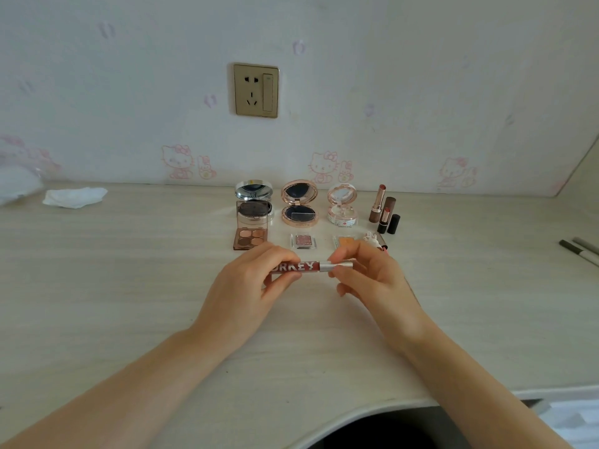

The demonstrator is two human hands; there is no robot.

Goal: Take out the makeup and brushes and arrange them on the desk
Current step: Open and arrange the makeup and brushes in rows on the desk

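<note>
Both hands hold a red lip gloss tube (308, 266) level above the desk (129, 286). My left hand (249, 286) grips its lettered red body, and my right hand (369, 280) pinches its silver cap. Behind them, makeup stands in rows: an open brown eyeshadow palette (251, 233), an open silver compact (254, 192), an open dark blue compact (299, 204), an open pink compact (342, 204), two small square shadow pans (303, 241), and uncapped lipsticks (384, 207) with their caps beside them.
A crumpled white tissue (74, 197) lies at the far left of the desk. Two pencils (580, 251) rest near the right edge. A wall socket (256, 90) sits above the makeup. The desk's curved front edge (356, 413) runs below my arms.
</note>
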